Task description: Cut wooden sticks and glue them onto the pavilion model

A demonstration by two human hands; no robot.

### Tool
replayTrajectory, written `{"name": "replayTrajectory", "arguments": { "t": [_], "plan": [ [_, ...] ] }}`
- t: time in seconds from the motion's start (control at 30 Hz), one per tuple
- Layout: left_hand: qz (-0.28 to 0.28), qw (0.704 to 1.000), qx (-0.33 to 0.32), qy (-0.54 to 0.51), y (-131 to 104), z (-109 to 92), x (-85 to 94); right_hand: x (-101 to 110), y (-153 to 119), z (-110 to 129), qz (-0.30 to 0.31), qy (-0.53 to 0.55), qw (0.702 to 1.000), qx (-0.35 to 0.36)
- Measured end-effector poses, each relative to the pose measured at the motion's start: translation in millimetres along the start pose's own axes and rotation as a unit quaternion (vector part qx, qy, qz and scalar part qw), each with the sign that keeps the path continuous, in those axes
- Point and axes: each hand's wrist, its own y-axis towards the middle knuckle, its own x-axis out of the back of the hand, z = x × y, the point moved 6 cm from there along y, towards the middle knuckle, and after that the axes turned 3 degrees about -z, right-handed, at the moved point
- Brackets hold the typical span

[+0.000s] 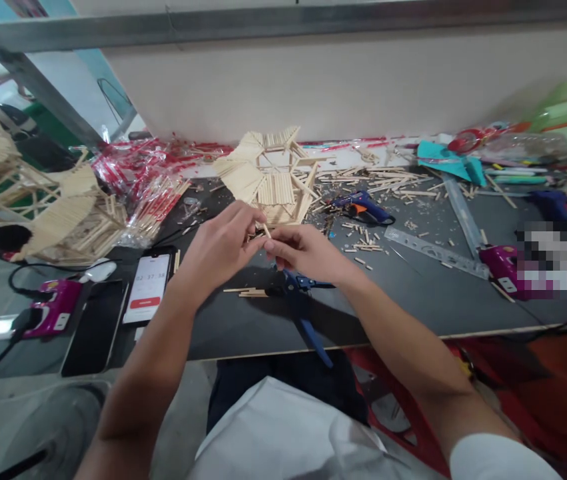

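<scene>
My left hand (228, 240) is closed in a pinch on a short wooden stick (266, 231) above the dark table. From the right, my right hand (303, 250) pinches the same stick near its lower end, its fingertips close to those of the left. Just behind both hands stands a model built of pale wooden sticks (277, 189). Below the right hand lies a blue-handled cutter (306, 320), its handle reaching over the table's front edge. A few loose sticks (250, 292) lie to its left.
A blue glue gun (363, 205), a clear ruler (436, 253) and stick scraps lie to the right. Two phones (148, 283) and a purple power socket (58, 307) are on the left. Another stick model (58, 213) stands at the far left, beside plastic-wrapped sticks (156, 207).
</scene>
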Motion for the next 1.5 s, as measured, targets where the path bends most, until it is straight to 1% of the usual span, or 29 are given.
{"name": "replayTrajectory", "arguments": {
  "t": [0.07, 0.13, 0.2, 0.3, 0.4, 0.47, 0.5, 0.57, 0.63, 0.7, 0.8, 0.9, 1.0, 1.03, 1.1, 1.2, 1.27, 1.37, 1.43, 1.5],
  "plan": [
    [0.014, 1.0, 0.002, 0.008, -8, 3, -10.3, -4, -4, -9, 0.013, 0.013, 1.0, -0.006],
    [0.029, 0.999, -0.002, 0.03, -14, 6, -19.3, -4, -7, -15, 0.011, 0.007, 1.0, -0.005],
    [0.053, 0.996, -0.015, 0.064, -17, 8, -28.6, -3, -7, -20, -0.002, -0.019, 1.0, -0.006],
    [0.094, 0.99, -0.031, 0.098, -20, 11, -42.5, -2, -5, -29, -0.014, -0.09, 0.996, -0.018],
    [0.12, 0.989, -0.047, 0.067, -24, 16, -55.2, 1, -2, -34, -0.04, -0.172, 0.984, -0.006],
    [0.116, 0.992, -0.051, 0.027, -27, 19, -61.3, 6, -4, -32, -0.063, -0.222, 0.973, 0.005],
    [0.103, 0.994, -0.046, 0.011, -29, 22, -62.9, 8, -8, -30, -0.076, -0.245, 0.967, 0.008],
    [0.071, 0.997, -0.026, -0.008, -31, 27, -64.5, 13, -24, -25, -0.098, -0.304, 0.948, 0.005],
    [0.042, 0.999, -0.005, -0.016, -32, 30, -64.9, 15, -48, -22, -0.106, -0.385, 0.917, -0.01],
    [0.027, 0.999, 0.011, -0.024, -32, 32, -65.0, 8, -75, -23, -0.075, -0.463, 0.883, -0.027],
    [0.015, 0.999, 0.023, -0.035, -31, 32, -64.6, -9, -106, -33, -0.028, -0.532, 0.845, -0.055],
    [0.0, 0.999, 0.017, -0.035, -31, 31, -64.1, -20, -118, -43, -0.034, -0.574, 0.814, -0.083],
    [-0.013, 1.0, 0.015, -0.023, -32, 32, -65.6, -20, -115, -49, -0.059, -0.594, 0.798, -0.088],
    [-0.025, 0.999, 0.012, -0.017, -32, 33, -65.5, -18, -114, -50, -0.067, -0.591, 0.799, -0.089],
    [-0.061, 0.998, 0.003, -0.01, -33, 34, -63.9, -12, -113, -49, -0.088, -0.567, 0.813, -0.093],
    [-0.104, 0.994, -0.013, -0.01, -33, 33, -62.2, 1, -115, -44, -0.127, -0.491, 0.853, -0.126],
    [-0.109, 0.994, -0.021, -0.015, -34, 30, -63.1, 5, -114, -40, -0.141, -0.418, 0.886, -0.143],
    [-0.103, 0.994, -0.021, -0.021, -34, 26, -66.2, 1, -104, -34, -0.153, -0.317, 0.927, -0.13],
    [-0.094, 0.995, -0.017, -0.026, -35, 24, -68.8, -5, -95, -33, -0.158, -0.276, 0.941, -0.116],
    [-0.086, 0.996, -0.014, -0.032, -36, 23, -70.5, -12, -88, -34, -0.16, -0.251, 0.949, -0.107]
  ]
}}
